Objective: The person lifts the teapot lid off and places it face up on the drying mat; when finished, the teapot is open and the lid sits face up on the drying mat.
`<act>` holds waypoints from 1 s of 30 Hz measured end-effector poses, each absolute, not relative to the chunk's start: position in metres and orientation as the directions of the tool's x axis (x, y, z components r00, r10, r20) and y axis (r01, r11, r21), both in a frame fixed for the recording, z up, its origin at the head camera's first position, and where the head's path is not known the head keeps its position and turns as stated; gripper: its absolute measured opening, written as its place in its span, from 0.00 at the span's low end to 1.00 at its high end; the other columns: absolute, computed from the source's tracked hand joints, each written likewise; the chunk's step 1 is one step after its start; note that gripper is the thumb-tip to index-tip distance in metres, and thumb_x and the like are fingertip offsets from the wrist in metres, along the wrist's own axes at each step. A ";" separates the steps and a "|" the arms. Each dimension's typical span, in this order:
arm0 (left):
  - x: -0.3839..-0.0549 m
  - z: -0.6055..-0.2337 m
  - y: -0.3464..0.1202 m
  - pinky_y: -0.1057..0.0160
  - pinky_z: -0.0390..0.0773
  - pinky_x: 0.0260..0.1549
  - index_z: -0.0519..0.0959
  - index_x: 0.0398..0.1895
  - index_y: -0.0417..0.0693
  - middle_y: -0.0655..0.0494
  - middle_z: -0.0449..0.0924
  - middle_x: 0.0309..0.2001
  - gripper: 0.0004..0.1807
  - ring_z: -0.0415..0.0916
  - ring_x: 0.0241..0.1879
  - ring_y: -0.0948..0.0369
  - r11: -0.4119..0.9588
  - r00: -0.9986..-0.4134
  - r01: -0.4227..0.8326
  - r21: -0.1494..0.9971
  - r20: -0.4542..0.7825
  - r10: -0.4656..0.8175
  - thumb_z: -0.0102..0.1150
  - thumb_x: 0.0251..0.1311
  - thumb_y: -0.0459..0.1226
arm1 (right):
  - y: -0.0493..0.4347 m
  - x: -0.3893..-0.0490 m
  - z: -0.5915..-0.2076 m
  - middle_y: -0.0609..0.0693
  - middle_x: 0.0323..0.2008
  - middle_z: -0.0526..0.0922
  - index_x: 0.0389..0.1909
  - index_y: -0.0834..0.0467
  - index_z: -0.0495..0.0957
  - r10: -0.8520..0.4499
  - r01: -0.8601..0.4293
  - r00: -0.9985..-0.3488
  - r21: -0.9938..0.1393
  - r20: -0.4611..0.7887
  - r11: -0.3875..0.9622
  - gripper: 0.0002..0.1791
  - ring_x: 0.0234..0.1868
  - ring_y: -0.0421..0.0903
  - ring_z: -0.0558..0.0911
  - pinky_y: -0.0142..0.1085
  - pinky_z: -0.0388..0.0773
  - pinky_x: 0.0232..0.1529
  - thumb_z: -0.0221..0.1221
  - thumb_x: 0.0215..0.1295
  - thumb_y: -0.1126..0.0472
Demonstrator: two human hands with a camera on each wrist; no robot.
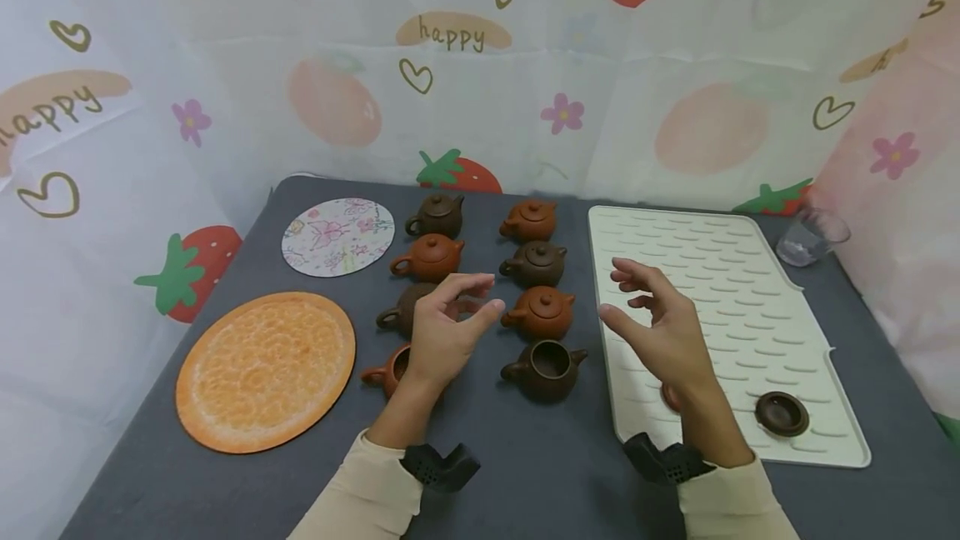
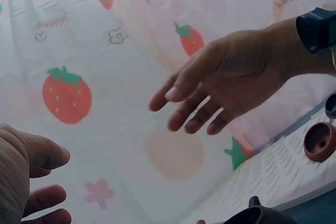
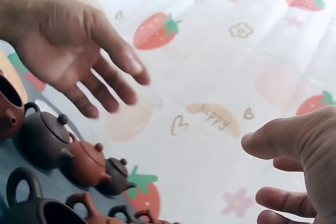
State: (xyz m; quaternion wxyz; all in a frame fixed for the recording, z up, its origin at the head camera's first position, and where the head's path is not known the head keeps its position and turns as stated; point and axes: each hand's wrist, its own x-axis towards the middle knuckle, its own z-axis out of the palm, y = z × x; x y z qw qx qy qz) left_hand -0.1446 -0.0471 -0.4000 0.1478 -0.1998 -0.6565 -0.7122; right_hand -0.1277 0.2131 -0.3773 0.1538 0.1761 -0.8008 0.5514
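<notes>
Both hands are raised above the table with nothing in them. My left hand (image 1: pixel 450 327) hovers over the left row of teapots, its fingers loosely bent and thumb apart. It partly hides a dark lidded teapot (image 1: pixel 397 312) and a reddish lidless teapot (image 1: pixel 384 373). Over the white ridged mat (image 1: pixel 712 273), my right hand (image 1: pixel 667 332) hangs with relaxed fingers. In the right row, a dark lidless teapot (image 1: pixel 546 386) stands nearest the front, with a reddish lidded teapot (image 1: pixel 542 315) behind it. A reddish lid (image 2: pixel 320 142) and a dark lid (image 1: pixel 782 413) lie on the mat.
Farther back stand lidded teapots, dark (image 1: pixel 536 263) and reddish (image 1: pixel 431 257) among them. To the left lie an orange round placemat (image 1: pixel 266 369) and a patterned round mat (image 1: pixel 337 236). A clear cup (image 1: pixel 810 238) stands at the back right, near a printed cloth (image 1: pixel 465 107).
</notes>
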 end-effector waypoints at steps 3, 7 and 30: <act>-0.143 -0.396 -0.038 0.45 0.75 0.43 0.79 0.46 0.27 0.34 0.77 0.45 0.14 0.73 0.45 0.42 -0.089 -0.890 0.450 0.888 0.455 0.040 0.64 0.55 0.21 | 0.203 -0.133 -0.377 0.58 0.52 0.76 0.62 0.65 0.71 -0.139 -0.439 -0.898 -0.828 0.418 0.348 0.30 0.49 0.50 0.72 0.39 0.68 0.47 0.63 0.57 0.77; -0.141 -0.390 -0.029 0.43 0.75 0.42 0.79 0.45 0.26 0.33 0.78 0.44 0.13 0.74 0.45 0.41 -0.074 -0.907 0.418 0.905 0.421 0.019 0.63 0.55 0.21 | 0.188 -0.137 -0.370 0.63 0.49 0.76 0.60 0.70 0.71 -0.162 -0.430 -0.903 -0.829 0.398 0.358 0.26 0.48 0.56 0.72 0.44 0.69 0.45 0.62 0.59 0.76; -0.157 -0.421 -0.003 0.41 0.74 0.44 0.82 0.42 0.28 0.34 0.80 0.42 0.11 0.74 0.45 0.39 0.041 -0.960 0.275 0.961 0.277 -0.050 0.65 0.56 0.25 | 0.184 -0.183 -0.432 0.68 0.42 0.77 0.57 0.70 0.75 -0.204 -0.323 -0.943 -0.865 0.262 0.384 0.22 0.42 0.62 0.74 0.59 0.69 0.46 0.64 0.61 0.69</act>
